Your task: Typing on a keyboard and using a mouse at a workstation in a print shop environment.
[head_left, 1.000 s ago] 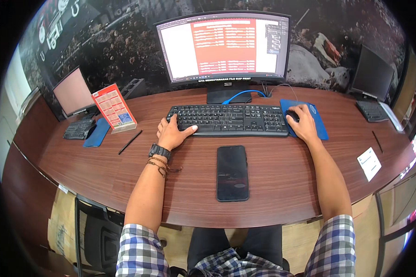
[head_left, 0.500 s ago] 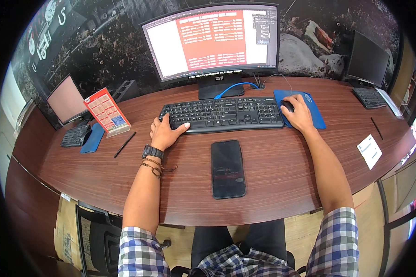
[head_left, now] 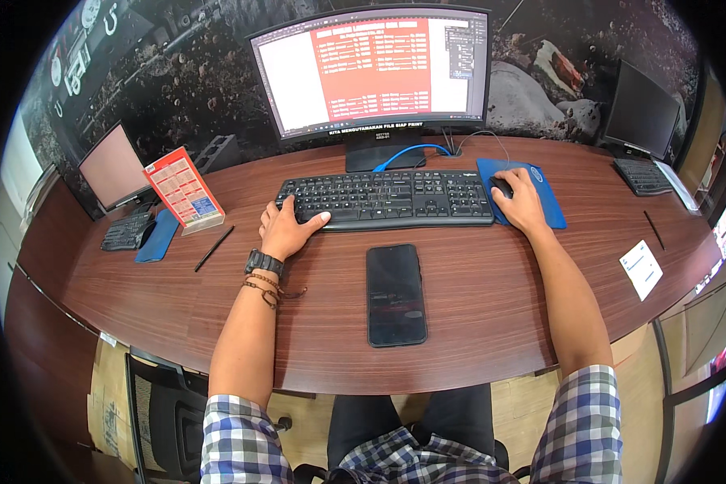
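Observation:
My left hand (head_left: 285, 231) rests at the left end of a black keyboard (head_left: 387, 199). Its fingers are spread over the keys there, the thumb stretched out along the front edge. A dark computer mouse (head_left: 502, 187) lies under my right hand (head_left: 522, 203), which is curled over it on a blue mouse pad (head_left: 553, 211). Part of the mouse is hidden by the fingers. Behind the keyboard, a curved monitor (head_left: 371, 68) displays a red page with white text lines in a window with panels.
A black phone (head_left: 396, 294) lies in front of the keyboard. Left are a pen (head_left: 214, 248), a red standing card (head_left: 183, 189) and a second screen (head_left: 114, 168). A white card (head_left: 641, 270), a dark pen (head_left: 653, 230) and another monitor (head_left: 642, 109) are right.
The view has turned very slightly. Both hands keep their places, the left on the keyboard and the right on the mouse.

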